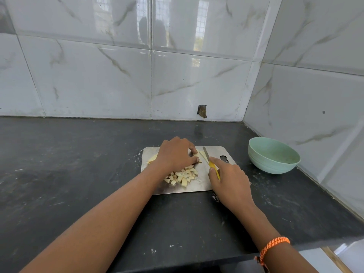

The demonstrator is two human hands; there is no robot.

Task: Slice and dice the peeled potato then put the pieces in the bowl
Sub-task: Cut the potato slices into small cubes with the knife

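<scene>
Now the left hand (pixel 176 154) pins pale potato strips (pixel 202 155) on the steel cutting board (pixel 214 152); the right hand (pixel 228 180) grips a yellow-handled knife (pixel 210 161). Diced potato pieces (pixel 182 176) lie near; the green bowl (pixel 273 155) sits right on the dark worktop (pixel 69 164).

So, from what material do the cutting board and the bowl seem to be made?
The cutting board looks like metal, probably stainless steel: grey, thin, with a dull brushed shine. The bowl looks like matte plastic or melamine: pale green, no gloss, with faint ridges outside. Neither can be told for certain.

Bowl (pixel 273 155) right of cutting board (pixel 214 150)
</scene>
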